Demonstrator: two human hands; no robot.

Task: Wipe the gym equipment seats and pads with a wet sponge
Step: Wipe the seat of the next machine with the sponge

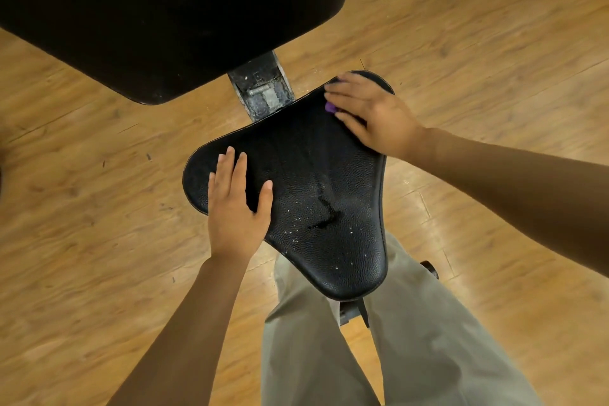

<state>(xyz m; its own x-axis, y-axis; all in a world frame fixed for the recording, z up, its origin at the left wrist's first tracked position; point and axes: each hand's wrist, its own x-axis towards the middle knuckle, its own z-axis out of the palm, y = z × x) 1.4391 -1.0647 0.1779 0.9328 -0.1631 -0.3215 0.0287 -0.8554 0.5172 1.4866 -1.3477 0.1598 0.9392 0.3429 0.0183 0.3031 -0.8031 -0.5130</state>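
Observation:
A black textured seat pad of a gym bench fills the middle of the head view, with a wet streak and small white specks near its centre. My left hand lies flat on the seat's left lobe, fingers straight. My right hand presses down on a purple sponge at the seat's far right corner. Only a small purple edge of the sponge shows between my fingers and thumb; the remainder is hidden under my palm.
A large black back pad stands beyond the seat, joined by a dusty grey metal bracket. Wooden floor surrounds the bench. My legs in beige trousers straddle the seat's near tip, by a grey frame part.

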